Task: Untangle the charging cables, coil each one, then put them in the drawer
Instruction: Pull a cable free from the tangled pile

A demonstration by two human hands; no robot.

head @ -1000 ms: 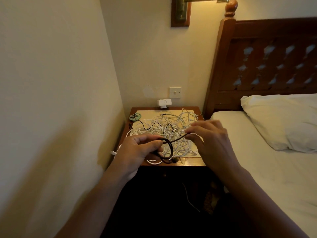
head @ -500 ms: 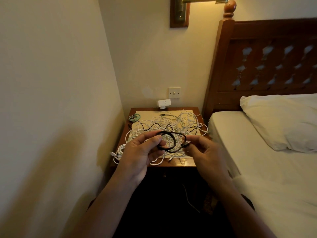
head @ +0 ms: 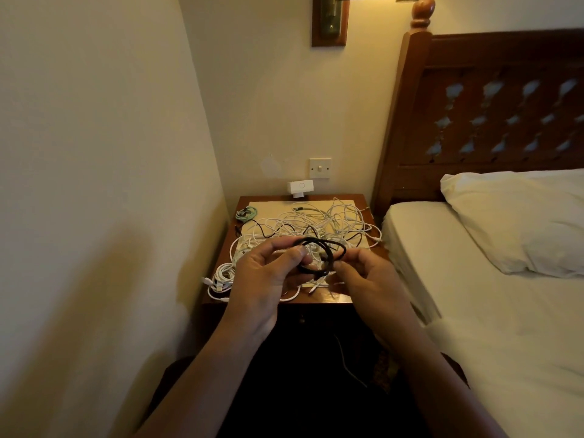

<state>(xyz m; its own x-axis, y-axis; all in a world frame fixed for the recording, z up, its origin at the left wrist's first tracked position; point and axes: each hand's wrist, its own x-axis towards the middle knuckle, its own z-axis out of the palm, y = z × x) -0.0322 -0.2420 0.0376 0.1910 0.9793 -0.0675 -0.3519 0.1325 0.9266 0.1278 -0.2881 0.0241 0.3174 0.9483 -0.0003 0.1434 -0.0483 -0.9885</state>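
Observation:
A black cable [head: 327, 252] hangs in small loops between my two hands, above the front of the wooden nightstand [head: 339, 299]. My left hand [head: 265, 279] pinches the loops between thumb and fingers. My right hand [head: 368, 279] pinches the cable's right side. Behind them a tangle of white cables [head: 319, 224] with a few black strands covers a pale mat on the nightstand top. A coiled white cable [head: 221, 276] lies at the front left corner, and a small green coil [head: 248, 214] sits at the back left. The drawer front below is dark and hard to make out.
A wall runs close on the left. A bed with white sheet [head: 493, 311] and pillow [head: 518, 216] stands on the right under a wooden headboard [head: 493, 99]. A white adapter [head: 300, 187] and a wall switch [head: 320, 168] are behind the nightstand. A thin cable [head: 347, 365] hangs below.
The black cable went from one loop with a straight run to several loops. My right hand moved left and down toward my left hand, closing the gap.

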